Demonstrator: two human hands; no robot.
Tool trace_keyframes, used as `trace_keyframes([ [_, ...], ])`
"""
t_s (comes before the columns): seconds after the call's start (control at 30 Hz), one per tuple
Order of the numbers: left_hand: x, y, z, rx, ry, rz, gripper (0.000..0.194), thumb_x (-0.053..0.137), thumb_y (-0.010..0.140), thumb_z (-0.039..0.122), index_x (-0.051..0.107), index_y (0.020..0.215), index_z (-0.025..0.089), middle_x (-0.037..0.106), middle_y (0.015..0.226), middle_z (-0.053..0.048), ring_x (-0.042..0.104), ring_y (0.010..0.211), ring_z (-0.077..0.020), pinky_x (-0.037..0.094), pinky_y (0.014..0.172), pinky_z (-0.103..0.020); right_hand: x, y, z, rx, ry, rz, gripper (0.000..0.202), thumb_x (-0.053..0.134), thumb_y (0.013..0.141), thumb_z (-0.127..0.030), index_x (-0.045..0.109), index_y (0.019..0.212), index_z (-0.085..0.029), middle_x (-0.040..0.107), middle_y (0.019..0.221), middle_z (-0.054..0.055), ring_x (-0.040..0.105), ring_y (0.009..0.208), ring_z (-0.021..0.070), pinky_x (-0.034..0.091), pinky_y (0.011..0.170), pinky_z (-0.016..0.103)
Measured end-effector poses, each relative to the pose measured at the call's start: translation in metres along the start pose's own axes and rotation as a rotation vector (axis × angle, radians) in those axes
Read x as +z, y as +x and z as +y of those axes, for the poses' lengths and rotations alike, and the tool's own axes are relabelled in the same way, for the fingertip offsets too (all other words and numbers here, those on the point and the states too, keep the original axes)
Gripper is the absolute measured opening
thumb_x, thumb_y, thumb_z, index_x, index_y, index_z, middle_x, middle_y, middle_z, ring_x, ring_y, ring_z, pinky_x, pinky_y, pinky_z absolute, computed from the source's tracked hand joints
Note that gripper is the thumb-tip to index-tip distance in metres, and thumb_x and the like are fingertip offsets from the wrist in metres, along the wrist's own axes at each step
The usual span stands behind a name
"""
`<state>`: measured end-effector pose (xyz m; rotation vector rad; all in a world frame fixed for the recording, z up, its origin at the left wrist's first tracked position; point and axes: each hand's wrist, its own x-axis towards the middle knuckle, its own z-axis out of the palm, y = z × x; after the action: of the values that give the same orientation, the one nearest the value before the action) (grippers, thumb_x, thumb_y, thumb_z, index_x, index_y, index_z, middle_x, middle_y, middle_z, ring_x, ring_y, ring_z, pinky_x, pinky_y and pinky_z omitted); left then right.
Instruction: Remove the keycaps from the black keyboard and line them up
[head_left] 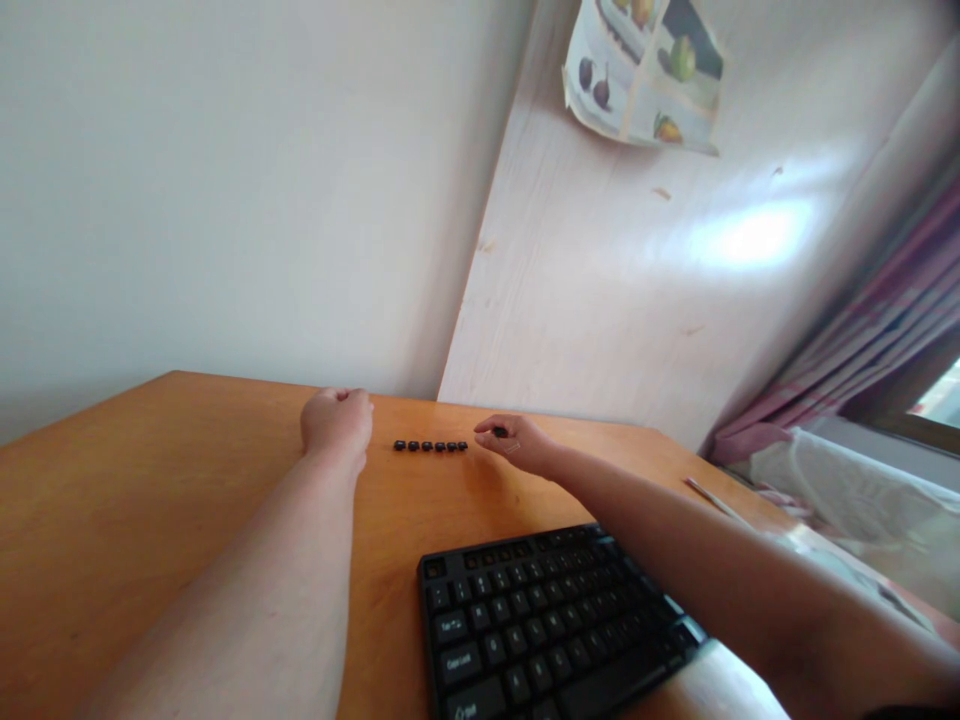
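Note:
Several small black keycaps (427, 447) lie in a straight row on the wooden table, between my two hands. At the row's left end, my left hand (337, 430) is closed in a fist above the table; whether it holds anything is hidden. Just past the right end, my right hand (517, 445) pinches a small black keycap (500, 432) between thumb and fingers. Nearer to me lies a black keyboard (540, 620), partly covered by my right forearm. Several spots along its top row show bare sockets where caps are off.
The orange-brown table (187, 480) reaches back to a white wall (262, 180) and a leaning pale board (600, 300). A thin stick-like object (712, 497) lies at the right. Beyond it are a purple curtain (825, 350) and white translucent material (862, 485).

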<state>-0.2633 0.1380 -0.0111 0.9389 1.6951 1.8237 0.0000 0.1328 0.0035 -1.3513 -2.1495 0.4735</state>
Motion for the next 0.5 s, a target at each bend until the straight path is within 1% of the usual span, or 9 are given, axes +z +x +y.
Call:
trace_keyframes([
  [0.07,0.0,0.001,-0.001,0.011,0.009,0.002,0.012,0.055,0.058,0.024,0.061,0.066,0.017,0.059,0.058,-0.002,0.053,0.051,-0.0155,0.036,0.043,-0.025,-0.01,-0.012,-0.007,0.001,-0.005,0.045,0.034,0.056,0.085,-0.044,0.07,0.095,-0.015,0.063,0.074,0.003,0.051,0.064,0.0123,0.038,0.058,0.025],
  [0.13,0.0,0.001,-0.001,0.025,0.031,0.008,0.013,0.055,0.058,0.024,0.062,0.065,0.016,0.059,0.056,-0.002,0.053,0.051,-0.0157,0.035,0.043,-0.025,-0.021,-0.028,-0.017,0.006,0.022,0.118,0.035,0.053,0.086,-0.047,0.07,0.089,-0.016,0.063,0.074,0.003,0.051,0.066,0.0132,0.039,0.059,0.025],
  [0.2,0.0,0.0,0.0,0.039,0.048,0.012,0.013,0.054,0.057,0.024,0.063,0.063,0.016,0.058,0.055,-0.002,0.052,0.05,-0.0158,0.034,0.043,-0.025,-0.032,-0.049,-0.027,0.043,0.074,0.194,0.032,0.054,0.084,-0.044,0.07,0.087,-0.016,0.062,0.074,0.003,0.051,0.066,0.0137,0.039,0.058,0.025],
  [0.27,-0.001,-0.001,0.002,0.047,0.054,0.009,0.014,0.054,0.057,0.024,0.063,0.062,0.015,0.058,0.054,-0.002,0.052,0.05,-0.0157,0.033,0.043,-0.025,-0.043,-0.072,-0.036,0.1,0.142,0.231,0.028,0.053,0.084,-0.039,0.069,0.087,-0.016,0.06,0.069,0.002,0.049,0.061,0.0125,0.037,0.054,0.025],
  [0.37,-0.002,-0.003,0.003,0.041,0.053,-0.002,0.012,0.055,0.057,0.024,0.062,0.061,0.015,0.057,0.053,-0.002,0.051,0.05,-0.0151,0.033,0.043,-0.024,-0.054,-0.105,-0.045,0.216,0.263,0.264,0.02,0.056,0.081,-0.035,0.062,0.087,-0.018,0.051,0.054,-0.003,0.041,0.049,0.0097,0.029,0.045,0.022],
  [0.43,-0.002,-0.002,0.002,0.037,0.055,-0.011,0.011,0.055,0.057,0.024,0.061,0.062,0.016,0.057,0.054,-0.002,0.05,0.049,-0.0147,0.033,0.043,-0.024,-0.059,-0.124,-0.049,0.293,0.353,0.222,0.018,0.058,0.08,-0.036,0.056,0.083,-0.019,0.052,0.052,-0.004,0.036,0.043,0.0081,0.024,0.042,0.022],
  [0.5,-0.001,0.0,0.0,0.035,0.058,-0.015,0.011,0.056,0.056,0.024,0.061,0.063,0.016,0.057,0.055,-0.002,0.05,0.049,-0.0143,0.034,0.044,-0.024,-0.061,-0.137,-0.052,0.323,0.395,0.172,0.023,0.062,0.079,-0.04,0.053,0.078,-0.019,0.055,0.054,-0.003,0.036,0.042,0.0074,0.023,0.041,0.021],
])
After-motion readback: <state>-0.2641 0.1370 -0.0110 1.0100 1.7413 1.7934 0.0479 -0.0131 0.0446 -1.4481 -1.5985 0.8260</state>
